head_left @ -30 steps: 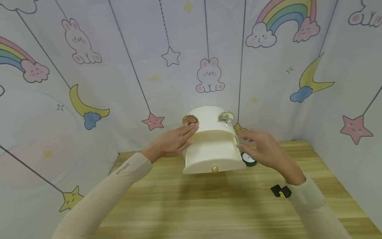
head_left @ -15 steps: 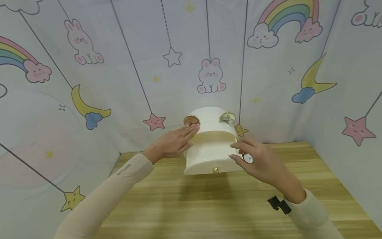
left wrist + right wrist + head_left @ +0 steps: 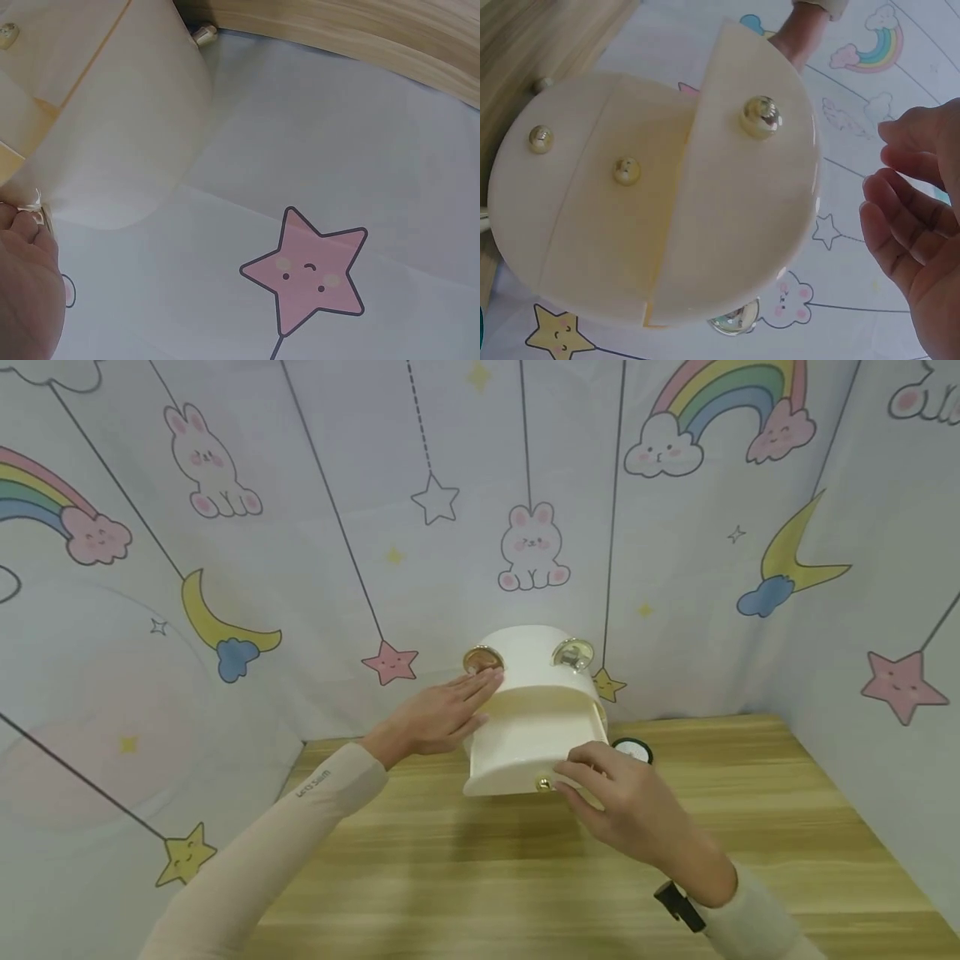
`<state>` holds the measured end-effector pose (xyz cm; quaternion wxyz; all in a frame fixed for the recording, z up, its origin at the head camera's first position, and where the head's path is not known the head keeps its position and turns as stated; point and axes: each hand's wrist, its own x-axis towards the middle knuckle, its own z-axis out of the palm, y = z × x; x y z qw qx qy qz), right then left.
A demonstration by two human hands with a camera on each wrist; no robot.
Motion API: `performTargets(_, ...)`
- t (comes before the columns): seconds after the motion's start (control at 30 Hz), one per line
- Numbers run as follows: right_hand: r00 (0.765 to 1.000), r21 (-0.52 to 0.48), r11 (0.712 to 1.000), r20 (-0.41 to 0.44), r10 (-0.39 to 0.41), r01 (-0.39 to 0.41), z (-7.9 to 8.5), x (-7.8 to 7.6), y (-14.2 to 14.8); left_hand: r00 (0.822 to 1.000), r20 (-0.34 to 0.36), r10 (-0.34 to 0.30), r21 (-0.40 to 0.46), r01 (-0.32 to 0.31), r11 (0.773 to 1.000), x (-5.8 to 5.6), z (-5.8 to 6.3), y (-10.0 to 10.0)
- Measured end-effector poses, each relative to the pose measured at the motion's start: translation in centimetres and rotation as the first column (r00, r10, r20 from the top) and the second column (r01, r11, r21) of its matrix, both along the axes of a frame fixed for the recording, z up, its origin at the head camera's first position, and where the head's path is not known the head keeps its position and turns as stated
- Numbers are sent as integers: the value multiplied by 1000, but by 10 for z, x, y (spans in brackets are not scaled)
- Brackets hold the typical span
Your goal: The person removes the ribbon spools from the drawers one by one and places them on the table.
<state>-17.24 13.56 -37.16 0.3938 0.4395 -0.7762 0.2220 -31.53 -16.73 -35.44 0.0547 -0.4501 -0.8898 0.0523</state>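
A rounded white drawer box (image 3: 528,652) shaped like an alarm clock stands against the back cloth, with a gold bell (image 3: 482,660) and a second bell (image 3: 573,654) on top. Its top drawer (image 3: 536,735) is pulled out, and the drawer front bears a gold knob (image 3: 761,116). My left hand (image 3: 431,718) rests on the box's upper left with straight fingers, by the bell. In the left wrist view those fingertips are partly cut off. Close to the drawer front's right end is my right hand (image 3: 630,802), fingers loosely bent, holding nothing; the right wrist view shows a gap to the drawer.
Lower on the box are two more gold knobs, one on the middle drawer (image 3: 626,171). A round white disc with a dark green rim (image 3: 637,750) lies right of the box on the wood-grain table (image 3: 450,877). Printed cloth walls (image 3: 322,527) enclose the back and sides.
My right hand has moved from the box's right side leftward and toward me, to the drawer front near its knob. My left hand stays on the box.
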Motion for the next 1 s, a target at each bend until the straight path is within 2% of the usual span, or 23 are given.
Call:
performTargets(0.2,995,34,999,-94,22,-19,-13,0,-11,1000,0,2,-4,-2,1000,-1,1,-1)
performTargets(0.47,979,54,998,-201,-26,38,-32,-4,-18,1000,6,6,-5,-6,1000,0,2,0)
performTargets(0.6,954,111,988,-291,-73,109,-43,-8,-18,1000,10,6,4,-6,1000,1,3,0)
performTargets(0.77,915,207,959,-390,-102,195,-57,-9,-18,1000,-1,8,0,-8,1000,1,2,-1)
performTargets(0.83,908,221,952,-405,-107,211,-61,-10,-18,1000,-2,9,-4,-9,1000,1,2,-1)
performTargets(1.0,900,194,957,-419,-118,216,-66,-11,-21,1000,6,5,1,-5,1000,2,1,0)
